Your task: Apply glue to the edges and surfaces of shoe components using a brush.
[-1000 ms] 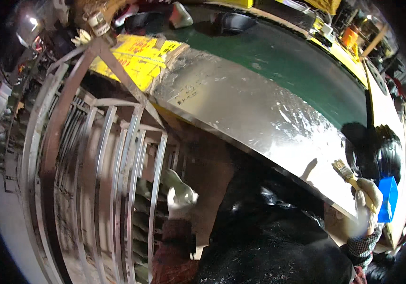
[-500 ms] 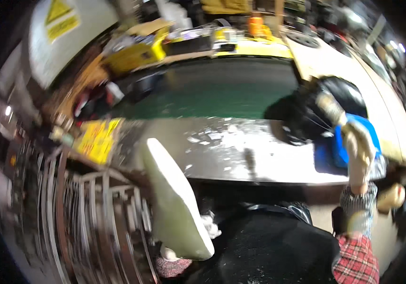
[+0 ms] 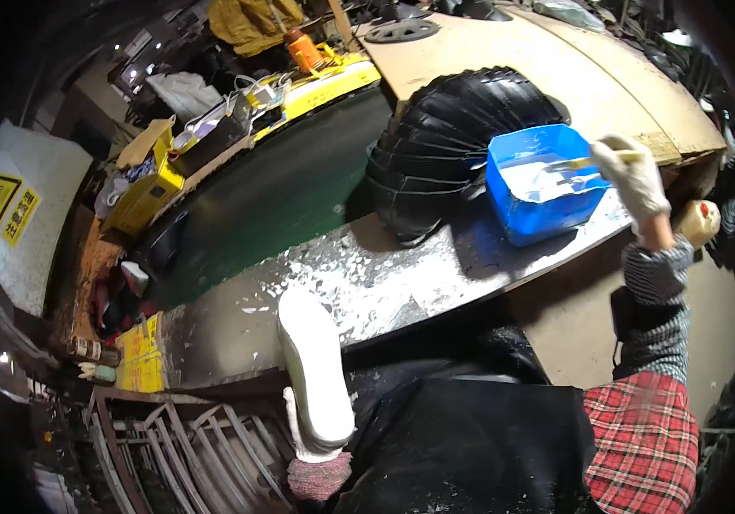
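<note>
At the left edge stands a pale metal cover with a yellow warning sign on it. Right of it, in the upper left, sits a yellow box, and below, a yellow sheet lies at the left end of the workbench. A metal rack fills the lower left.

Left of centre, in the lower half, the gloved left hand grips a shoe-shaped piece by its lower end, white face up, its upper end overlapping the bench edge in view; most of the fingers are hidden. A black apron covers the lower middle. Above it, the bench's metal top is splashed with white.

Right of centre, a curved stack of black ribbed pieces lies beside a blue tub holding something white. In the right part, the gloved right hand is closed around a brush, its bristle end inside the tub. A cream-coloured jug stands farther right.
</note>
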Demonstrator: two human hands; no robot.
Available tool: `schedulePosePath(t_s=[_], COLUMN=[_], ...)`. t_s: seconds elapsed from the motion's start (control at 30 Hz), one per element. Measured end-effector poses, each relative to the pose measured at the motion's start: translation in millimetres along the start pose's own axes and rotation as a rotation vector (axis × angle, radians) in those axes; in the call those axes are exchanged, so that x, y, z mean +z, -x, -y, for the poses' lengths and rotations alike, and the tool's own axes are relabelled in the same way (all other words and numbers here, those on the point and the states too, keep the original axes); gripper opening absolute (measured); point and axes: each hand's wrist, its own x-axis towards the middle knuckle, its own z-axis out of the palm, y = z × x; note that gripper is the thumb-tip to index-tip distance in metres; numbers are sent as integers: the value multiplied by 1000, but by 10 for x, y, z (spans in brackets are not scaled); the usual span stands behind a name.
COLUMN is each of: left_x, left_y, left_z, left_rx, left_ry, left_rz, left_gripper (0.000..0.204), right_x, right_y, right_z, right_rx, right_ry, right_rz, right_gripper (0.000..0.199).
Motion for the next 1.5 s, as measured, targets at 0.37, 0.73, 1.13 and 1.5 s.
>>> schedulePosePath(t_s=[0.37, 0.73, 1.13, 1.5], left_x=[-707, -1222, -172, 201], left_y=[-90, -84, 31, 1], left_z=[95, 201, -183, -370], left_rx=[-95, -340, -96, 27], left_ry=[264, 457, 806, 376], left_rz=[340, 378, -106, -264], left_gripper=[88, 100, 79, 70], right_x=[1785, 2472, 2569, 2480], right_y=[984, 1137, 1167, 1295], right_z=[1406, 1259, 1908, 1831], right_rx=[-725, -706, -1019, -583], right_ry=[-444, -717, -554, -690], right_rz=[827, 1107, 1166, 1085], right_gripper=[31, 19, 13, 24])
